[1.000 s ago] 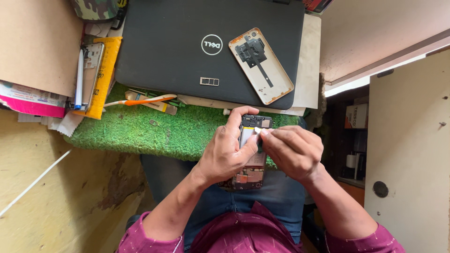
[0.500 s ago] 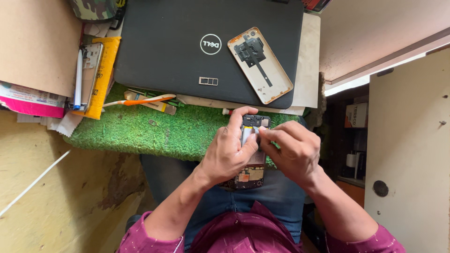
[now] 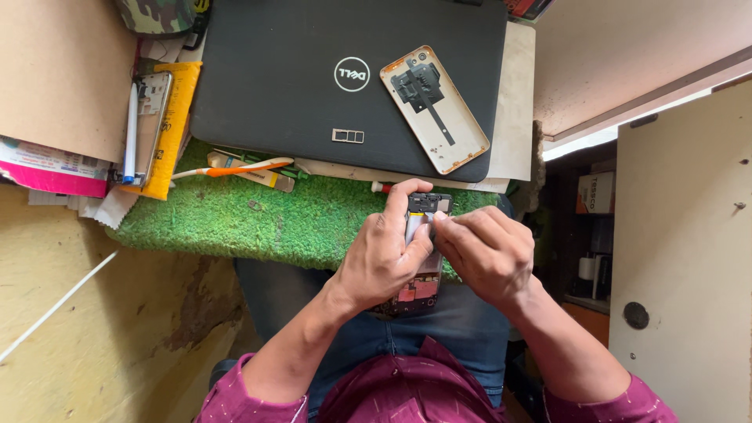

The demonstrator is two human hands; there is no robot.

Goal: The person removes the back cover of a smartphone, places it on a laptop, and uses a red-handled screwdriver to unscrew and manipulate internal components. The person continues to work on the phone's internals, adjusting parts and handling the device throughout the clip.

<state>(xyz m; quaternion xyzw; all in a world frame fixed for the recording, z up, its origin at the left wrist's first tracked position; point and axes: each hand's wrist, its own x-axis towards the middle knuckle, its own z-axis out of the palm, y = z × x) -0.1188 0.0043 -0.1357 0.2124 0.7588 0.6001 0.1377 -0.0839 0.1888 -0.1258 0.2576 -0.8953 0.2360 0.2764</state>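
Note:
I hold an opened smartphone [image 3: 420, 274] with its back removed over my lap, at the front edge of a green mat [image 3: 258, 223]. My left hand [image 3: 384, 254] wraps around the phone's left side, thumb reaching up near its top. My right hand [image 3: 486, 251] grips the right side, its fingertips pinching at the phone's upper part beside the camera module. The phone's detached back cover [image 3: 435, 110], pale with an orange rim, lies inner side up on a closed black laptop [image 3: 313, 70].
An orange-and-white tool [image 3: 227, 168] and a small tube lie on the mat by the laptop's front edge. A yellow box with a white pen [image 3: 157, 129] sits at left beside cardboard and papers. A cabinet door [image 3: 681, 243] stands at right.
Both hands stay on the phone. My right fingers have shifted slightly at the phone's upper part, and the hands sit a little lower.

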